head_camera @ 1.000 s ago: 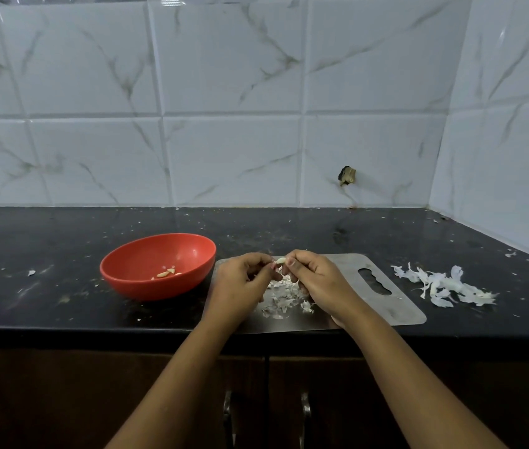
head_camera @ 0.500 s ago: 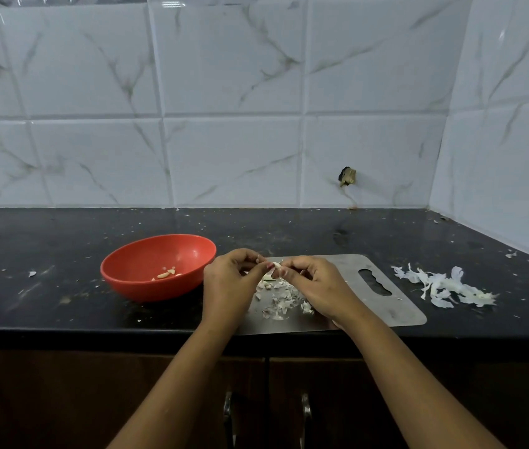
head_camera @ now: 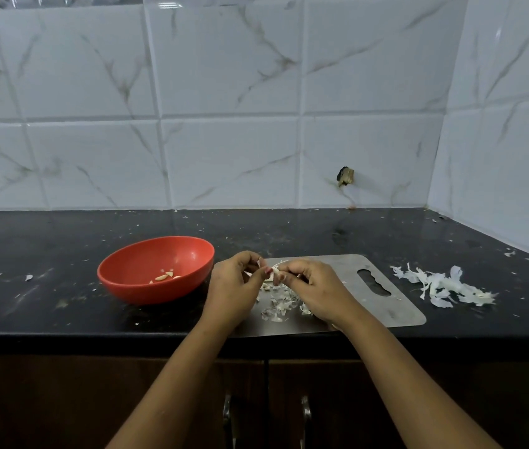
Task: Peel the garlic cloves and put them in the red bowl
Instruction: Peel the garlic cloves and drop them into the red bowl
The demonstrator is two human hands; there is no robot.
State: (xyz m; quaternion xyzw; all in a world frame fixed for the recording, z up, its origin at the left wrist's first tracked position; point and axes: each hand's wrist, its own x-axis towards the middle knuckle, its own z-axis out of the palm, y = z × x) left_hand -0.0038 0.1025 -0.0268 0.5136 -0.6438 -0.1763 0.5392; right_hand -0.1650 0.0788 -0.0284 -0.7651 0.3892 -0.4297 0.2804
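Note:
Both hands meet over the left part of a steel cutting board point(head_camera: 395, 306). A small pale garlic clove point(head_camera: 275, 271) is pinched between the fingertips of my left hand point(head_camera: 232, 286) and my right hand point(head_camera: 313, 291). A bit of loose white skin sticks up beside my left fingertips. Below the hands a heap of garlic skins point(head_camera: 279, 303) lies on the board. The red bowl point(head_camera: 156, 268) sits on the counter just left of my left hand, with a few peeled cloves point(head_camera: 165, 276) at its bottom.
A second pile of white garlic peel point(head_camera: 444, 286) lies on the black counter right of the board. Small flakes dot the counter point(head_camera: 46, 286). Tiled walls stand behind and on the right. Cabinet doors with handles point(head_camera: 303, 416) are below the counter edge.
Both hands sank a little toward the board and kept working the clove between the fingertips. A strip of skin now stands off near my left fingers. The bowl and board stayed put.

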